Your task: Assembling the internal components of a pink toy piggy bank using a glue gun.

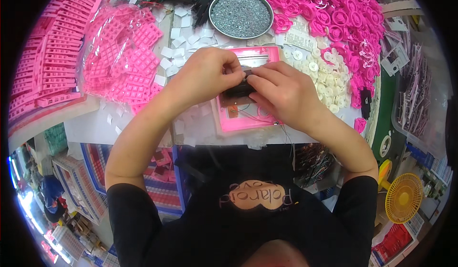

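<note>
A shallow pink plastic casing [229,124] lies on the worktable in front of me, with thin wires inside it. Over its middle is a dark, black part [237,90], partly covered by my fingers. My left hand [210,74] pinches at this part's upper edge, thumb and fingertips pressed together. From the other side my right hand [285,90] closes its fingertips on the same part, almost touching the left ones. The exact contact under the fingers is hidden. Loose thin wires [286,131] trail from the casing's lower right corner.
A round tin of small screws [241,14] stands beyond the casing. At left lie a clear bag of pink keypads [119,52] and stacked pink parts [47,52]. White discs [327,78] and pink ring-shaped parts [338,14] are heaped at right. White paper squares [179,42] are scattered nearby.
</note>
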`<control>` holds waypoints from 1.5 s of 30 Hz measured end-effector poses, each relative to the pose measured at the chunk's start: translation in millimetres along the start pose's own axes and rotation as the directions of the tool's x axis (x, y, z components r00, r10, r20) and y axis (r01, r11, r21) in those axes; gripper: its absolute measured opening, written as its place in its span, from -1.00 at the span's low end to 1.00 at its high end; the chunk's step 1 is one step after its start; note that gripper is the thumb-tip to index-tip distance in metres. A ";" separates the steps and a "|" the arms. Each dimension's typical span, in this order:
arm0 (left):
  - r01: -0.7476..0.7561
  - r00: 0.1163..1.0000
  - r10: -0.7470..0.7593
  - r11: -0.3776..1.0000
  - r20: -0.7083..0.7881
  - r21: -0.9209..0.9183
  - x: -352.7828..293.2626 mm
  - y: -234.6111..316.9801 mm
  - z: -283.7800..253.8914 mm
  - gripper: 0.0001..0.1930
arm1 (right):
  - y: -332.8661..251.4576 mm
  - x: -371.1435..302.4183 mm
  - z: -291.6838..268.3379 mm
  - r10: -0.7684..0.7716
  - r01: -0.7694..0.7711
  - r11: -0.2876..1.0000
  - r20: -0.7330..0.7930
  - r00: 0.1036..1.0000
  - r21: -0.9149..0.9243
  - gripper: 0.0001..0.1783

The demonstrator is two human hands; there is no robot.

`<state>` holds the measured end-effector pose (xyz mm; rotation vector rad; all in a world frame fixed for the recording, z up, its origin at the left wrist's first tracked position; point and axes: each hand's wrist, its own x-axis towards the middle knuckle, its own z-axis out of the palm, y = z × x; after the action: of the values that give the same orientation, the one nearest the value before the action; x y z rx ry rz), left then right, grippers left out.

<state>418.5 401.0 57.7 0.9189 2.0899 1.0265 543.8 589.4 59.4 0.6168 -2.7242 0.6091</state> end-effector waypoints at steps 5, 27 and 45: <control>-0.070 0.998 0.070 0.996 0.008 0.051 1.9 1.9 -2.0 -0.82 | -1.1 6.5 -5.9 0.031 -0.031 1.000 0.102 0.994 -0.002 -0.65; -0.124 0.992 0.124 0.992 -0.007 -0.037 -0.6 -7.1 -0.1 -0.83 | -4.6 6.0 -4.2 0.067 -0.063 0.997 0.088 0.994 -0.042 -0.68; 0.117 0.941 -0.129 0.991 0.314 0.057 33.3 11.1 -18.5 -0.85 | -20.2 9.7 -7.2 0.036 0.000 0.965 0.131 0.991 -0.262 -0.79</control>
<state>389.1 425.2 68.7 0.8937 1.8742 0.7226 546.0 572.8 75.9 0.5856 -2.8705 0.2103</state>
